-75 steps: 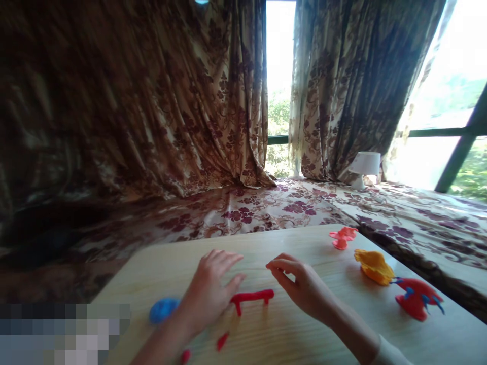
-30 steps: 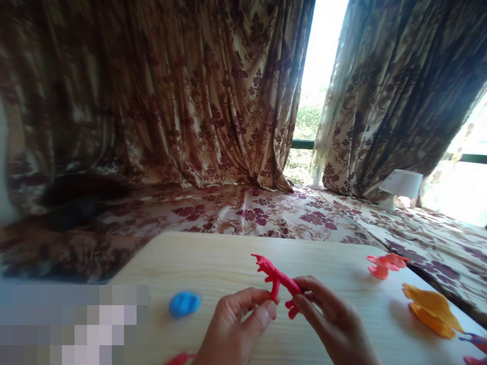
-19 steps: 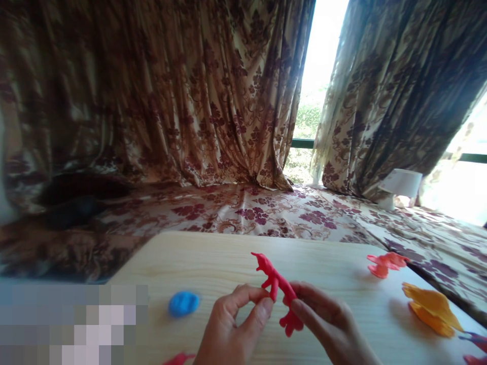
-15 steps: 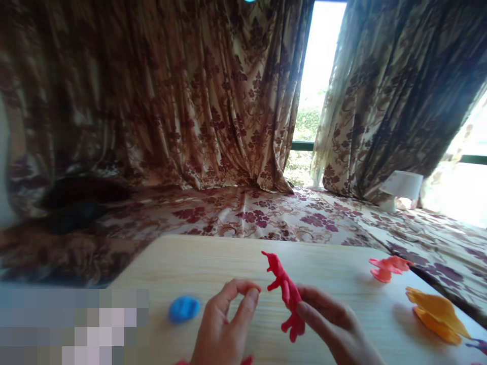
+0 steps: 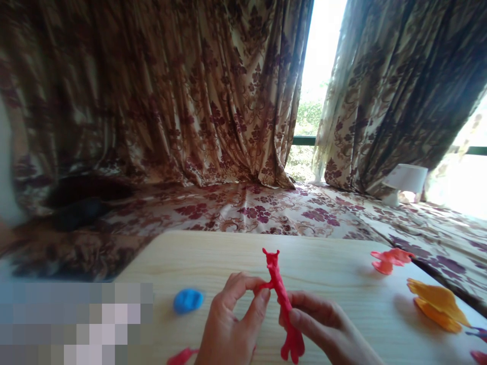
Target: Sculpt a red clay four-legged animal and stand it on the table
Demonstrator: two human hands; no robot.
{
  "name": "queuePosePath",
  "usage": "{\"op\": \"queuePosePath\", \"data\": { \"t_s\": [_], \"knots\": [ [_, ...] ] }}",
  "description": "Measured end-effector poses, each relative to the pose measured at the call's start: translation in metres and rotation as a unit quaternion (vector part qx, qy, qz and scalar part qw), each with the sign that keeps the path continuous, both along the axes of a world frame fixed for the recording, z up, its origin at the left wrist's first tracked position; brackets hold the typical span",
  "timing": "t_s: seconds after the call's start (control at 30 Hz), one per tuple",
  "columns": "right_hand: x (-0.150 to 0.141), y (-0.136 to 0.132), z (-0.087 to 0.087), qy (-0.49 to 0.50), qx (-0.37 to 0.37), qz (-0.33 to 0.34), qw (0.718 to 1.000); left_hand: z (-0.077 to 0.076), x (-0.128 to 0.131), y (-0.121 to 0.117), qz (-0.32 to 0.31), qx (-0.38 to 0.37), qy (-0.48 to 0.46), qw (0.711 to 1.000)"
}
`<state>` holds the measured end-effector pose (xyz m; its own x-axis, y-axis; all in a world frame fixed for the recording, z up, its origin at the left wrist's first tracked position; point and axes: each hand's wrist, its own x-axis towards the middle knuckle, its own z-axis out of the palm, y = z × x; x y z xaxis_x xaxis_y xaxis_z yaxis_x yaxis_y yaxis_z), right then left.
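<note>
Left hand point(image 5: 230, 324) is pinching a thin limb on the red figure point(image 5: 280, 291), thumb and forefinger nearly together. Right hand point(image 5: 329, 322) is gripping the lower body, thumb against curled fingers. Figure is hanging over the table point(image 5: 213, 253), right of the blue lump point(image 5: 188, 301).

Doing this well, I'm judging, means the right hand is carrying the load while the left is pressing only lightly at the limb's root; pulling outward is risking a thin neck or a tear. Squeezing the body hard is probably flattening it.

Looks: bright red, matte, slim, leaning, with two little prongs standing up top and stubby lobes splaying at the bottom. Looking like soft clay. Far-side limb attachment is hiding; can't tell.
</note>
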<state>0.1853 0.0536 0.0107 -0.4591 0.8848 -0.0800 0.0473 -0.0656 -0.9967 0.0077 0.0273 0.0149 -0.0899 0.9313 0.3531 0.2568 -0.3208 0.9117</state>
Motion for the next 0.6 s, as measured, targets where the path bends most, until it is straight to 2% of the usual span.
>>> {"op": "queuePosePath", "data": {
  "t_s": [0.27,0.4,0.5,0.6],
  "knots": [
    [-0.002,-0.001,0.0,0.023,-0.035,0.01,0.999,0.004,0.002,-0.003,-0.005,0.02,0.003,1.0],
    [-0.004,-0.002,0.001,0.035,-0.043,0.028,0.998,0.004,0.0,-0.002,-0.024,-0.022,0.027,0.999],
    [0.0,0.005,-0.002,0.02,-0.002,0.015,1.0,-0.001,-0.004,0.003,-0.038,-0.068,0.029,0.997],
    [0.008,0.019,-0.011,-0.028,0.1,-0.044,0.994,-0.011,-0.011,0.011,0.007,-0.098,0.009,0.995]
  ]
}}
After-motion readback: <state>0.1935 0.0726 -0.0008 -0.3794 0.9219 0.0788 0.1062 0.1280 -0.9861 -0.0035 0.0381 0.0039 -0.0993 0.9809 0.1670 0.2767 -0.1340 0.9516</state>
